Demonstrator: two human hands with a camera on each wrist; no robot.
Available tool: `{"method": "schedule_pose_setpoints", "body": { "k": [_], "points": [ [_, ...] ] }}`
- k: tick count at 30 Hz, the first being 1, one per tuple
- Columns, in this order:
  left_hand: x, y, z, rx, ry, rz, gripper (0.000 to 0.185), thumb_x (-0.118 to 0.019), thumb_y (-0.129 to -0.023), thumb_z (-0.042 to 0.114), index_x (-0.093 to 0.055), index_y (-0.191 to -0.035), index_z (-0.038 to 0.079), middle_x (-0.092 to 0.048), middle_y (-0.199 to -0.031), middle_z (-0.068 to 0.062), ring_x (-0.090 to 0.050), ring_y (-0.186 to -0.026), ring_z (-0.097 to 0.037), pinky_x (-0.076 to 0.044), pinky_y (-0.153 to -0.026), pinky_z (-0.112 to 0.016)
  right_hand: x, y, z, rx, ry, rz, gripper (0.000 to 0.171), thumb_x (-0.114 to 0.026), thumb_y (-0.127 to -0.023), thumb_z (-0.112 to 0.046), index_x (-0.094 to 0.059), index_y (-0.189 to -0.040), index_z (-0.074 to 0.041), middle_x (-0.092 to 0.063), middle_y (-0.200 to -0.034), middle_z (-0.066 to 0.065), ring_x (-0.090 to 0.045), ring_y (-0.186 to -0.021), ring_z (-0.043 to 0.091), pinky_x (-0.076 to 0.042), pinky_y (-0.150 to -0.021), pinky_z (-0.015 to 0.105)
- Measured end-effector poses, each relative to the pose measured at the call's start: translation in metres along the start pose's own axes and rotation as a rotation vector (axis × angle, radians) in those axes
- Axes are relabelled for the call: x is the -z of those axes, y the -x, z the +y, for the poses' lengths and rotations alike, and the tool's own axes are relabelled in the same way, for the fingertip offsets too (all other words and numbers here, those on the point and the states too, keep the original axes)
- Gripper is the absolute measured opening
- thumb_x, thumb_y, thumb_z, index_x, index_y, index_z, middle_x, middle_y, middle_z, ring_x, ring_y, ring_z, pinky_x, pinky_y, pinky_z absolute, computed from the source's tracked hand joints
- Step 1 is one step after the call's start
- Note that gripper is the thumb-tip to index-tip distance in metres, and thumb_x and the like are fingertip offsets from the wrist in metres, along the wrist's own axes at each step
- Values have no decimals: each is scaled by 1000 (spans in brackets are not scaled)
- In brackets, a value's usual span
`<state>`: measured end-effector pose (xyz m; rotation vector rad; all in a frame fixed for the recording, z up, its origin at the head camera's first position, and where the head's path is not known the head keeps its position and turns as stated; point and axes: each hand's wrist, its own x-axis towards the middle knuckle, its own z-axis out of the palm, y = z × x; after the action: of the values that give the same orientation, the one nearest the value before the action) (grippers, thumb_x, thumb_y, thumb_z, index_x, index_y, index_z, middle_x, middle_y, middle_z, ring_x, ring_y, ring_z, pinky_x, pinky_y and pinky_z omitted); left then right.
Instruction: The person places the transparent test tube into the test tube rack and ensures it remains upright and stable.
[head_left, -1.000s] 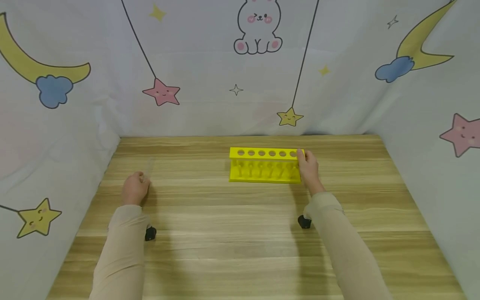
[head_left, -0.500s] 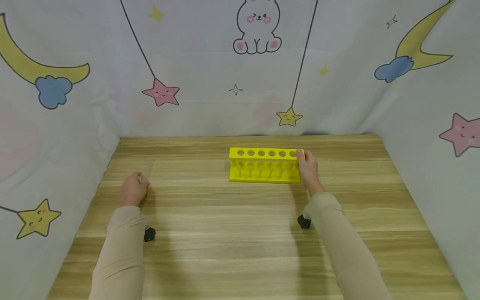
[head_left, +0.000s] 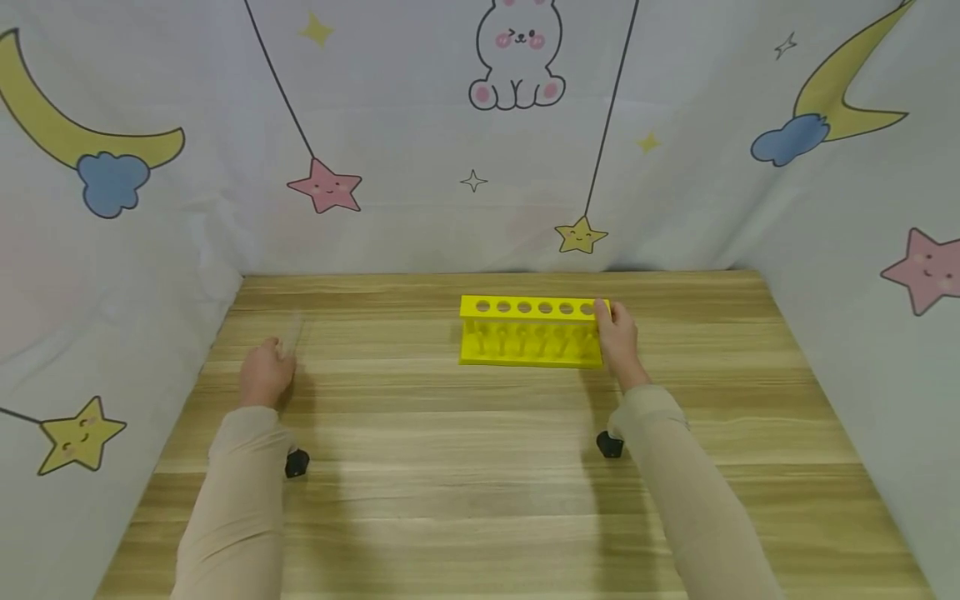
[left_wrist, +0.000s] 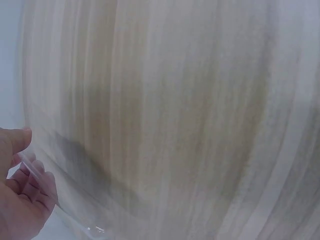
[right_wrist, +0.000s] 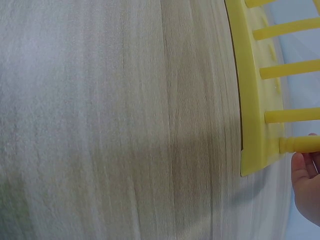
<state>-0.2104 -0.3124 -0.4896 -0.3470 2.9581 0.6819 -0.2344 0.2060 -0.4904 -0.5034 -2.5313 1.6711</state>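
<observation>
A clear test tube (head_left: 296, 333) is pinched between the thumb and fingers of my left hand (head_left: 266, 373), above the left part of the table. In the left wrist view the see-through tube (left_wrist: 75, 220) slants from the fingers down to the right, ending in a rounded tip. A yellow test tube rack (head_left: 531, 362) stands upright toward the back of the table, with a row of holes in its top and pegs below. My right hand (head_left: 618, 337) grips its right end, thumb on the top plate. The right wrist view shows fingers by the end post; the rest is cut off.
The wood-grain table (head_left: 442, 467) ends at a white cloth (head_left: 412, 225) at the back, with similar cloth on both sides. Printed moons, stars and a rabbit decorate it. A black piece (head_left: 297, 463) sits at the left wrist, another black piece (head_left: 609, 444) at the right.
My left hand has shifted slightly farther forward and left with the test tube. The right hand and the rack have stayed in place.
</observation>
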Motion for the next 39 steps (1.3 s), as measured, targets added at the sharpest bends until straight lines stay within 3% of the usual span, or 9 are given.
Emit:
{"method": "schedule_pose_setpoints", "body": {
  "k": [19, 27, 39],
  "points": [
    [20, 3, 19, -9, -52, -7, 44, -40, -91, 15, -37, -125, -13, -46, -113, -34, -43, -105, -47, -38, -86, -55, 1, 3, -5, 5, -24, -9, 52, -36, -89, -51, -47, -106, -3, -43, -87, 4, -40, -74, 15, -38, -60, 22],
    [28, 1, 21, -6, -10, -12, 45, -35, -89, 12, -34, -126, -13, -46, -110, -36, -46, -99, -48, -41, -80, -55, 1, 4, -5, -11, -26, -19, 58, -35, -87, -56, -47, -111, -5, -48, -98, 9, -44, -78, 16, -40, -61, 19],
    [40, -2, 29, -50, 34, -8, 44, -34, -89, 12, -35, -126, -13, -43, -113, -37, -42, -101, -49, -39, -81, -56, 1, 5, -5, -20, -35, -24, 57, -36, -88, -54, -47, -112, -5, -48, -100, 8, -43, -81, 16, -41, -64, 21]
  ]
}}
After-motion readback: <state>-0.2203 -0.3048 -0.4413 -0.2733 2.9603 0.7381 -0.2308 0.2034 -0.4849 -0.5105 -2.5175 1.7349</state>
